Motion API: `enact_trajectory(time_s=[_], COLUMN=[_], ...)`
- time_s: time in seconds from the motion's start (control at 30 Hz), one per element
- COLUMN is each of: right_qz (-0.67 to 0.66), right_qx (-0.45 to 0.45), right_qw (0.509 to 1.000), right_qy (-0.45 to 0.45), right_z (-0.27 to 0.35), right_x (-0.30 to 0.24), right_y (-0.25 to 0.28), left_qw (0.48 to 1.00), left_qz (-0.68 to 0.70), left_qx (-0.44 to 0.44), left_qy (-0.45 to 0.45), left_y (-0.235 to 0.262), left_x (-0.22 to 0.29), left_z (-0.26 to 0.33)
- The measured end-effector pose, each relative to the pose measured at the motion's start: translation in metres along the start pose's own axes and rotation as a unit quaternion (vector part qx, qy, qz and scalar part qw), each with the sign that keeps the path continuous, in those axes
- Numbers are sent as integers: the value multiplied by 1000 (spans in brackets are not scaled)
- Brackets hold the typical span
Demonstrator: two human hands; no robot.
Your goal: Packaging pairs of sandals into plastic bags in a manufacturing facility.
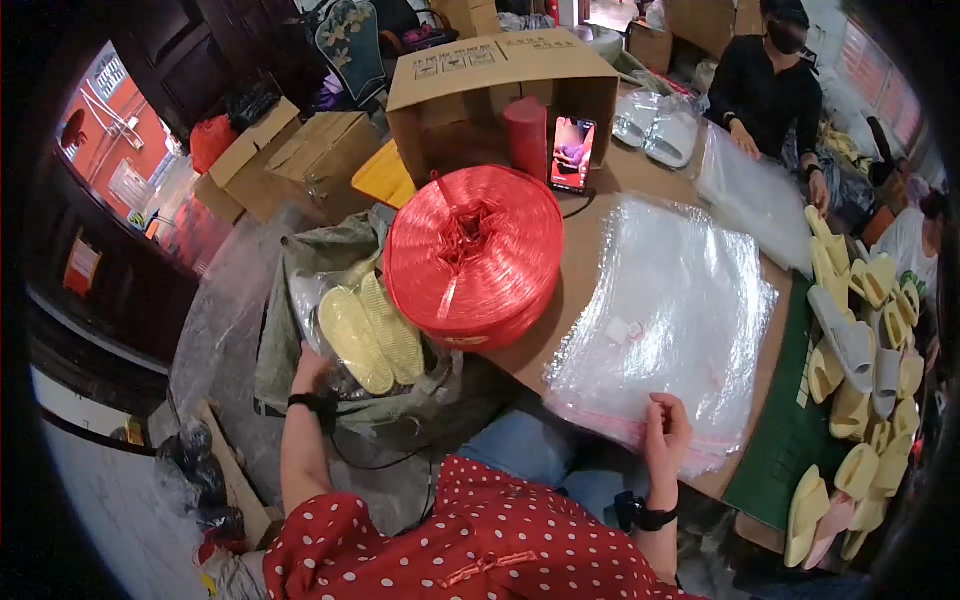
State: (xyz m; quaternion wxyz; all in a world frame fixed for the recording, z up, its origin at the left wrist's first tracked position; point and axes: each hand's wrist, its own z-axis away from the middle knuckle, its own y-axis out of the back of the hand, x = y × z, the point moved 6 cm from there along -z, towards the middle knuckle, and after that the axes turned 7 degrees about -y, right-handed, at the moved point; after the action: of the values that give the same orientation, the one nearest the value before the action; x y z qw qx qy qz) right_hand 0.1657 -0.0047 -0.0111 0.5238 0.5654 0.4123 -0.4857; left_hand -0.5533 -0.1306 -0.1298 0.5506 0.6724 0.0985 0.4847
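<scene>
My left hand (314,370) reaches into the open green woven sack (270,358) at the left, touching the near side of its contents. Its fingers are mostly hidden there. Beside it, a pair of yellow slippers (368,335) lies on clear wrapping inside the sack. At the near edge of a stack of clear plastic bags (672,290) is my right hand (665,435), its fingers curled together. Whether it pinches a bag edge I cannot make out. A large roll of red plastic twine (475,260) stands between the sack and the bags.
Behind the roll are a cardboard box (500,70), a red cylinder (527,137) and a phone (572,155). Several loose slippers (850,360) crowd the right side by a green mat (775,440). A co-worker (768,95) in black handles things at the far right. Cartons (325,160) stand at far left.
</scene>
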Motion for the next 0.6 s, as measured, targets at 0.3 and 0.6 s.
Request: enact_trajectory(time_s=[0.3,0.6], right_qz=[-11,94], right_qx=[4,-150], right_qw=[1000,975], right_qy=[-26,136], right_z=[-1,36], right_x=[4,-64], right_y=[-1,-70], left_qw=[995,883], left_qz=[72,-342], left_qx=[-68,-322], left_qy=[13,2], left_y=[-8,46], left_x=[-1,159], left_z=[73,113])
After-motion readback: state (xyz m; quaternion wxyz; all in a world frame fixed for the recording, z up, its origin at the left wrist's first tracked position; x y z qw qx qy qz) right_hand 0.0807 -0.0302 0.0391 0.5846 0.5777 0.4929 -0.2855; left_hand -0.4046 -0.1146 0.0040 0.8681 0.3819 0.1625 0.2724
